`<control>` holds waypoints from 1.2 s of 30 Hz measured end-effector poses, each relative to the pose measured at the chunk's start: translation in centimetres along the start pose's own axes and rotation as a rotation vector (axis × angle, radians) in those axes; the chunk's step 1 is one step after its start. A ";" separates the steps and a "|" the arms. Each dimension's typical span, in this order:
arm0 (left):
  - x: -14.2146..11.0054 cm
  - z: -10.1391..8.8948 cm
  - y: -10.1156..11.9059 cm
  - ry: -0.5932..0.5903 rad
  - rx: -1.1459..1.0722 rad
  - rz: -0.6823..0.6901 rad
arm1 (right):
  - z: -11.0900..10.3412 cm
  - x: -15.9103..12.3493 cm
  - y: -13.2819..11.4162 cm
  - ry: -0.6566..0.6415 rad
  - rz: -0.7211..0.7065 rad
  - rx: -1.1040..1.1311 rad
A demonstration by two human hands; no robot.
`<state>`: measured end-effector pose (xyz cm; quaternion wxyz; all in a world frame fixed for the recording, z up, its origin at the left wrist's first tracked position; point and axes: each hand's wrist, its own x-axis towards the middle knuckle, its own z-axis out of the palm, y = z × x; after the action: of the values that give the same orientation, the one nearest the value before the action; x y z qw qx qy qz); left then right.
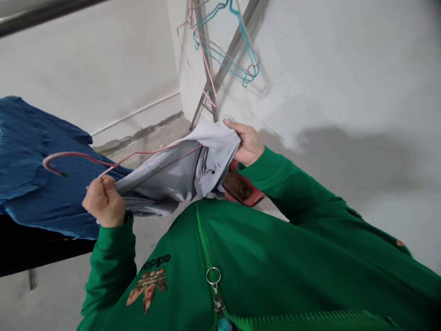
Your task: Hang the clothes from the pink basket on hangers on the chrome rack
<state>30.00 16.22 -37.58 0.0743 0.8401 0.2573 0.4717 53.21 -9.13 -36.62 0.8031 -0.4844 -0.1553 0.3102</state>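
Note:
A light grey garment is stretched between my two hands. One arm of a pink wire hanger runs inside it, while the hook sticks out to the left. My left hand is closed at the near end, gripping the garment's edge together with the lower part of the hanger. My right hand pinches the far end of the garment, thumb on top; its other fingers are partly hidden behind the cloth. Folds hide the tip of the hanger.
Blue clothing hangs at the left above a dark piece. Blue hangers and a pink hanger hang on a metal rack against the wall. A reddish container with something brown sits on the floor. A metal rail crosses the upper left.

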 end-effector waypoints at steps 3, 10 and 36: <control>0.3 -0.1 -0.2 0.034 -0.006 -0.022 | -0.2 0.0 0.5 0.024 -0.003 -0.036; 0.8 -0.6 -0.7 0.065 -0.024 0.032 | -2.8 -0.3 1.0 -0.026 -0.055 -0.572; 3.2 5.2 -0.5 -0.264 -0.147 0.288 | 3.8 -3.9 -4.1 -0.429 0.145 -0.795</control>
<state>35.52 18.91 -38.19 0.1002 0.9151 0.0876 0.3806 49.56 -10.47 -31.04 0.4807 -0.6895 -0.3906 0.3754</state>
